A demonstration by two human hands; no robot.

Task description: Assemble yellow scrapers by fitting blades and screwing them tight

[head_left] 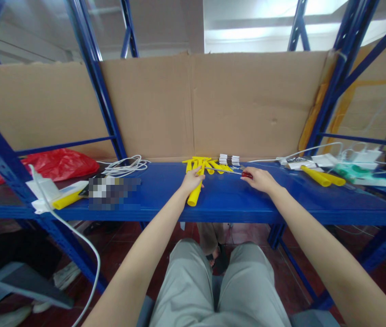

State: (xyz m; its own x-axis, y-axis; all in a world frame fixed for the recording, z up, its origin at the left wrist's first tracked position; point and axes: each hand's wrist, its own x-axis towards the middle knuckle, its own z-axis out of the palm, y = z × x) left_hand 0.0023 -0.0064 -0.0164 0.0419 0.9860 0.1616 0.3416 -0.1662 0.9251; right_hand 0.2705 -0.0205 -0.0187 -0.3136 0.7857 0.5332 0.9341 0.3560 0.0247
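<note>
Gripping a yellow handle on the blue shelf, your left hand closes around it; your right hand pinches a red-handled screwdriver beside the yellow pile.

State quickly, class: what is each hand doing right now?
Left hand: closed on a yellow handle.
Right hand: closed on a red-handled screwdriver.
</note>
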